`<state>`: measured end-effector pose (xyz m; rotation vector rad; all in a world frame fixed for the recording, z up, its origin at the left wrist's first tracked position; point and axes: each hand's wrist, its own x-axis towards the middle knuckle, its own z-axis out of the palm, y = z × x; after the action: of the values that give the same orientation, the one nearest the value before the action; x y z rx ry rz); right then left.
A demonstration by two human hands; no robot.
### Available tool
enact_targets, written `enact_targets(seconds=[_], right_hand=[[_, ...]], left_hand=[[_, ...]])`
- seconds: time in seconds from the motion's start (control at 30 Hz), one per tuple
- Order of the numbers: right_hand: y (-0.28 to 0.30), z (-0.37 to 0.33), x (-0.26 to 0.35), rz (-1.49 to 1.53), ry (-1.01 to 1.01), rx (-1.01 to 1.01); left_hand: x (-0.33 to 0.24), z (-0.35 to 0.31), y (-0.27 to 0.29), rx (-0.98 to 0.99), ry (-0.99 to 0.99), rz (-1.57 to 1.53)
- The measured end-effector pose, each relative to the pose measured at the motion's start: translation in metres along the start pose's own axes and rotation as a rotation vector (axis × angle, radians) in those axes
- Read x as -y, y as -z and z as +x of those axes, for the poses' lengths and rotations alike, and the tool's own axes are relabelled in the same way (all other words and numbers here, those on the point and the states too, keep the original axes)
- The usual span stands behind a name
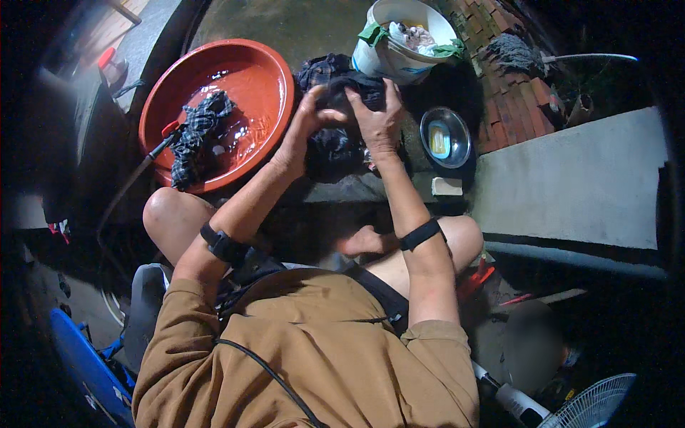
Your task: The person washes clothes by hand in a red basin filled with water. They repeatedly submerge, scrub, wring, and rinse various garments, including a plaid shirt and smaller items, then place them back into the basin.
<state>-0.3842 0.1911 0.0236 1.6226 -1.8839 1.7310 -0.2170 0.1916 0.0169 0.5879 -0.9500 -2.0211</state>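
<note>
A bunched black cloth (362, 90) is held up in front of me, between the red basin and the white bucket. My left hand (305, 128) grips its left side, with the thumb pointing across toward the right. My right hand (377, 120) has hold of the other side, its thumb and fingers pressed into the fabric. More dark clothing (332, 145) lies below and behind my hands, some of it checked. In the red basin (287, 85) there is water, and a dark checked garment (203, 128) hangs over its near left side.
A white bucket (364, 55) with cloths inside stands behind my right hand. Right of it are a steel bowl (465, 146) holding a soap dish, a pale block (447, 187) and a mop head (515, 53). A hose (135, 171) reaches the basin; a fan (596, 403) stands lower right.
</note>
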Motion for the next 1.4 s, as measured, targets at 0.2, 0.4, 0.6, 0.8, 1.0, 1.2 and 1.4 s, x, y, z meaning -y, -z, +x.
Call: enact_targets(seconds=[0.2,0.4,0.6,0.8,1.0,1.2,1.4], right_hand=[[0.010,0.021,0.047,0.002,0.427,-0.029],[0.015,0.023,0.088,0.182,0.654,0.037],[0.046,0.013,0.082,0.996,-0.234,0.063],[0.049,0.014,-0.032,1.458,-0.631,0.196],[0.021,-0.021,-0.080,0.528,-0.668,0.651],[-0.018,-0.031,-0.060,0.655,-0.867,0.640],[-0.032,-0.051,-0.010,0.357,-0.141,0.711]], left_hand=[[0.014,-0.010,0.010,-0.237,0.470,-0.076],[0.018,-0.028,0.016,0.035,0.794,-0.208],[-0.010,0.007,0.027,-0.278,0.224,-0.614],[-0.071,0.006,0.024,-0.302,-0.323,0.151],[-0.075,-0.003,-0.029,0.292,-0.896,1.058],[-0.014,-0.035,-0.038,0.746,-0.825,1.398],[0.086,-0.056,-0.008,1.248,-0.522,1.887]])
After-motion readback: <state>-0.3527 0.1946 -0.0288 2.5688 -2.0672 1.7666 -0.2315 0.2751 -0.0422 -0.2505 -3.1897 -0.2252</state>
